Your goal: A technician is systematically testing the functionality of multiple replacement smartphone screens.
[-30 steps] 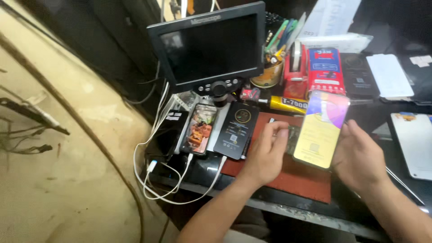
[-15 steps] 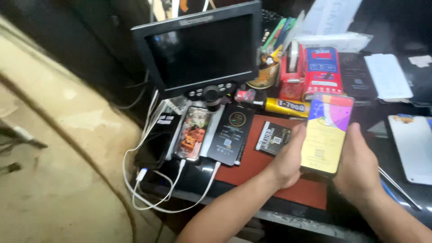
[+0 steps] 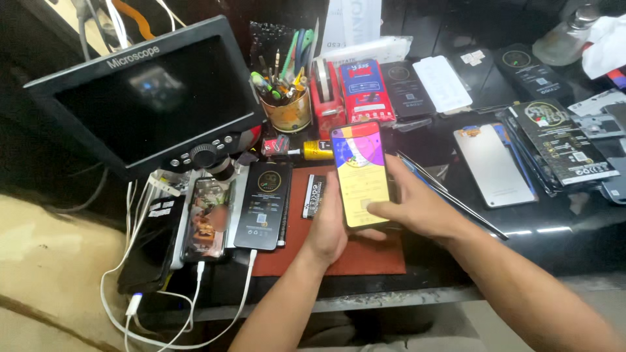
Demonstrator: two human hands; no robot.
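Note:
A smartphone (image 3: 360, 171) with a lit yellow and multicoloured screen is held upright over a red work mat (image 3: 352, 251). My left hand (image 3: 329, 225) grips its left edge and underside. My right hand (image 3: 412, 207) holds its right side, and the thumb rests on the lower part of the screen. A small dark flat part (image 3: 313, 195) lies on the mat just left of the phone.
A monitor on a stand (image 3: 147, 98) rises at the left. Below it lie three phones (image 3: 207, 218) on white charging cables (image 3: 195, 306). A pen cup (image 3: 289, 111), a red tape dispenser (image 3: 326, 98), boxes, a silver phone back (image 3: 493, 164) and tweezers (image 3: 450, 195) crowd the black table.
The view has shifted left and closer. The phone sits more upright and central, and my right thumb has come onto its screen.

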